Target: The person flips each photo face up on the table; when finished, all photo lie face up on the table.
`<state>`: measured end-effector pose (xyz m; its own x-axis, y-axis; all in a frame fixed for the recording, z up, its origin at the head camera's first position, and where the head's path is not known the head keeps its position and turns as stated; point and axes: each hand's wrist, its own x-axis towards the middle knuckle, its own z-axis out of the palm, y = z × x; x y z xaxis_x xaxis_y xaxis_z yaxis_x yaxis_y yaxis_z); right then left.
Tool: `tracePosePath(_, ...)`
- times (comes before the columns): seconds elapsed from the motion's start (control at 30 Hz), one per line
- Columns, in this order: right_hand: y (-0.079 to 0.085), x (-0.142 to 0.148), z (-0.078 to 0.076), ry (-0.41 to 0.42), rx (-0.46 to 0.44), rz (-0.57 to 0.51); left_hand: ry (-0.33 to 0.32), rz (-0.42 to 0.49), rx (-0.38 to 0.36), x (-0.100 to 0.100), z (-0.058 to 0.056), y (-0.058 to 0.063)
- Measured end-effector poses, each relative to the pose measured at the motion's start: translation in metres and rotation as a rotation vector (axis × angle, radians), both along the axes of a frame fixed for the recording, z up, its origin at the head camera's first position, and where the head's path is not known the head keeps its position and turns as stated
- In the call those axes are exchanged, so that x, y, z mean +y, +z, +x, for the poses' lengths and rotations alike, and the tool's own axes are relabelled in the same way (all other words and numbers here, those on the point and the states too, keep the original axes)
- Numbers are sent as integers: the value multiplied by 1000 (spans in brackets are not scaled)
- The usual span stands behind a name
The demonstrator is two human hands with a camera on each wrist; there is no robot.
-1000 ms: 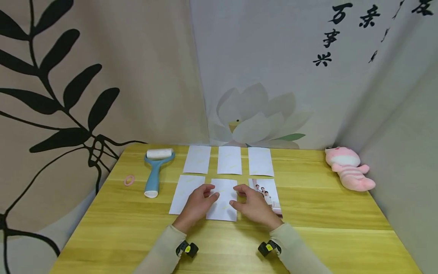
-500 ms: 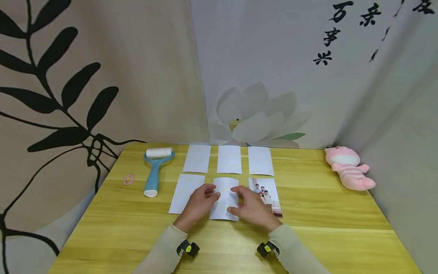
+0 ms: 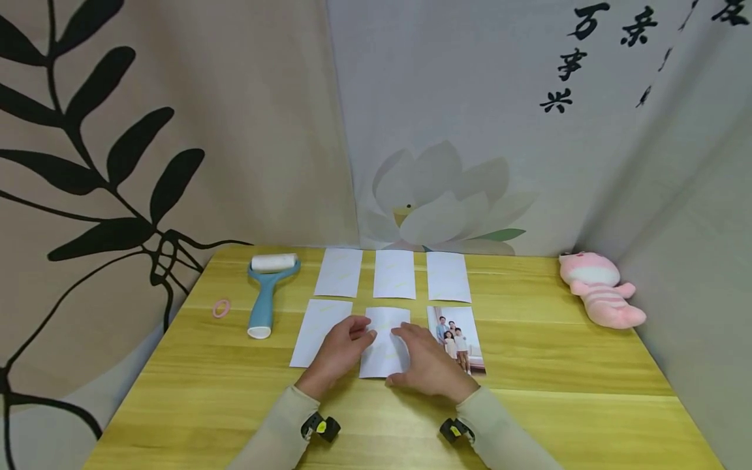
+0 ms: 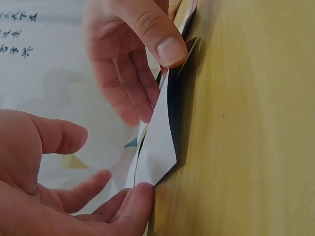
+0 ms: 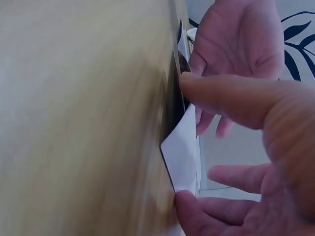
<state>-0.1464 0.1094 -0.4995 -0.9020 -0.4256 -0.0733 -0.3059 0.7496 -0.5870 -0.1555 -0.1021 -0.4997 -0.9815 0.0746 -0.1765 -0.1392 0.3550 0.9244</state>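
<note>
The white paper card [image 3: 383, 346] lies just left of the family photo [image 3: 459, 336], long way front to back; the left hand [image 3: 341, 349] touches its left side, the right hand [image 3: 429, 362] lies further over, both with spread fingers

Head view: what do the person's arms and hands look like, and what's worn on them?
The left sleeve and right sleeve are long and beige. Each bears a black strap, a small black box and a yellow patch. The left hand and right hand are ungloved.
</note>
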Motion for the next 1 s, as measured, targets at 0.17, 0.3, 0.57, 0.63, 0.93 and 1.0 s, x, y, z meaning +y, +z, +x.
tracePosePath(0.17,0,1,-1,3,-12,-10,13,0,25,-3,1,0)
tracePosePath(0.3,0,2,-2,5,-16,-18,38,47,19,-5,3,-1)
tracePosePath(0.57,-1,4,-2,8,-23,-45,51,233,-128,-7,4,-6)
tracePosePath(0.63,-2,4,-2,8,-24,-47,41,247,-150,-8,4,-7)
tracePosePath(0.93,1,5,-1,31,-14,-33,-44,288,-201,-10,4,-10)
tracePosePath(1.0,2,6,-1,34,-17,-37,-46,295,-197,-9,5,-10)
